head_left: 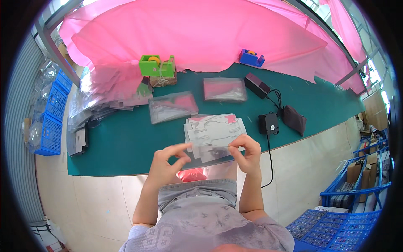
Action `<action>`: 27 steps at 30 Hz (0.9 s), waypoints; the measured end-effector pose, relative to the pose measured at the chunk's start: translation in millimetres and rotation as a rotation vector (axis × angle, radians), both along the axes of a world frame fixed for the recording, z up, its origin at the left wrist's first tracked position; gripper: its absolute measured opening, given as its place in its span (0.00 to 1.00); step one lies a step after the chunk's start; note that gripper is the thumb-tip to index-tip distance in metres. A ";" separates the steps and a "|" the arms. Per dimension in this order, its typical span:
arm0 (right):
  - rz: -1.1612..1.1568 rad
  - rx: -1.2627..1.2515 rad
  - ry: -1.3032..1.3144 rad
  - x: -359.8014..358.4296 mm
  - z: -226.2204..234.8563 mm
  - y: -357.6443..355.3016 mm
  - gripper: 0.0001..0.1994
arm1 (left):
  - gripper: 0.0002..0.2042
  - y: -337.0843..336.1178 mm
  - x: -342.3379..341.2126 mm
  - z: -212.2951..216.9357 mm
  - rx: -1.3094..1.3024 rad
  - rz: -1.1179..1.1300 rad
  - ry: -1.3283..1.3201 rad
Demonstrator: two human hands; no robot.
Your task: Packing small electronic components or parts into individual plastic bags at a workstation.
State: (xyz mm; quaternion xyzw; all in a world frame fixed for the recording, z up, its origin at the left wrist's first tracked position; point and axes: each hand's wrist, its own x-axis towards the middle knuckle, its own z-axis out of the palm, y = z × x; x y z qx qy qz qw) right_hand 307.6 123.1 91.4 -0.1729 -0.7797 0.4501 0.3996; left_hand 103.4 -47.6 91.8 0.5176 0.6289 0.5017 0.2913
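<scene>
My left hand and my right hand are raised over the near edge of the green table. Both pinch the lower edge of a clear plastic bag with grey card pieces inside, held flat between them. My left thumb and forefinger grip its lower left corner. My right fingers grip its lower right edge. A small pink item shows just below the bag, near my lap.
Two more filled clear bags lie farther back. A green tape dispenser and a blue one stand by the pink sheet. Black devices with a cable lie right. Bag stacks and blue crates are left.
</scene>
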 end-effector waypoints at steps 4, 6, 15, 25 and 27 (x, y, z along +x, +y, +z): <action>0.065 -0.126 -0.214 6.5 5.4 -0.2 0.06 | 0.25 3.6 3.5 -4.4 0.099 0.211 -0.170; 0.084 0.179 -0.410 -2.7 17.0 -3.3 0.10 | 0.24 6.1 4.8 3.6 0.056 0.164 -0.122; 0.365 -0.434 -0.104 -36.9 3.8 -31.3 0.25 | 0.19 17.9 19.2 4.3 0.160 0.146 0.270; 0.339 -0.663 0.193 -37.6 0.8 -38.7 0.25 | 0.19 20.4 30.7 18.2 0.163 0.071 0.487; 0.297 -0.573 0.181 -35.5 0.5 -36.6 0.24 | 0.19 20.7 28.9 15.5 0.188 0.076 0.536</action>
